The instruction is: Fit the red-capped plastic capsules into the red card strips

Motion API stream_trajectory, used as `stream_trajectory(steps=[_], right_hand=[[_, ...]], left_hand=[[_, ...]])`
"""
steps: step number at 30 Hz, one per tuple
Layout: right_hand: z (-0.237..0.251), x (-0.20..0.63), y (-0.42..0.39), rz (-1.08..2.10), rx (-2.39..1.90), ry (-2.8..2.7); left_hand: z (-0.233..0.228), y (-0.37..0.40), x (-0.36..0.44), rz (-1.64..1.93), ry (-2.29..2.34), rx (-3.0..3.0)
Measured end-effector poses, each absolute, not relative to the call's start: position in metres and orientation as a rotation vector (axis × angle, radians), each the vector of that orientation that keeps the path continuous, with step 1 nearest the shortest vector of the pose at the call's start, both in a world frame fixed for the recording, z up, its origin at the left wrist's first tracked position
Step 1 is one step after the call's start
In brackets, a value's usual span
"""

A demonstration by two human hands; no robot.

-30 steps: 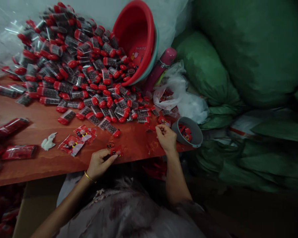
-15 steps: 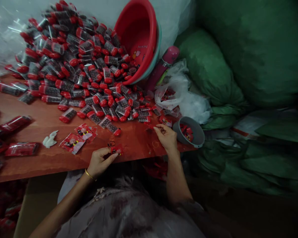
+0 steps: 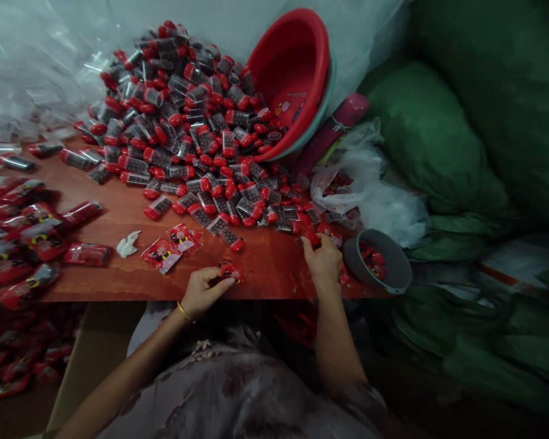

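- Head view: left hand (image 3: 204, 291) fingers pinch a small red packet (image 3: 231, 271) at the table (image 3: 119, 219) edge.
- Right hand (image 3: 324, 261) fingers close on a red-capped tube (image 3: 312, 237) beside the pile (image 3: 187, 122).
- Step, as judged: pairing tube with packet; next move requires bringing them together.

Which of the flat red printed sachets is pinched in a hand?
The small red printed sachet at the table's near edge, pinched by the left hand; the others lie loose farther left.

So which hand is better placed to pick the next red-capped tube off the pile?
Probably the right hand: its fingertips already rest at the near edge of the pile of red-capped tubes. The left hand is occupied, pinching a small red packet near the table edge.
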State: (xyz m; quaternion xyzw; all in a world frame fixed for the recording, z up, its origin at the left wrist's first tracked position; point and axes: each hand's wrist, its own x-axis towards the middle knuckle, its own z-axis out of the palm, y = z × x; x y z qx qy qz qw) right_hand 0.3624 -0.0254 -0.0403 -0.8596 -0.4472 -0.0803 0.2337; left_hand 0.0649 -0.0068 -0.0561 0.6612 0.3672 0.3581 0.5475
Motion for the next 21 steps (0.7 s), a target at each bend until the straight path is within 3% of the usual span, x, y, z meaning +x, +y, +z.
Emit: stream_trajectory(steps=[14,17,21], right_hand=[[-0.028,0.323,-0.030,-0.479,-2.405,-1.186],[-0.025,0.307,-0.023,-0.502,-2.137,-1.533],[-0.025,0.276,0.009,-0.251,-1.675,-2.282]], left_hand=[[-0.054,-0.004,0.066,0.958,0.857,1.178],[-0.053,-0.004,0.067,0.958,0.859,1.094],[-0.053,-0.005,0.068,0.955,0.852,1.043]])
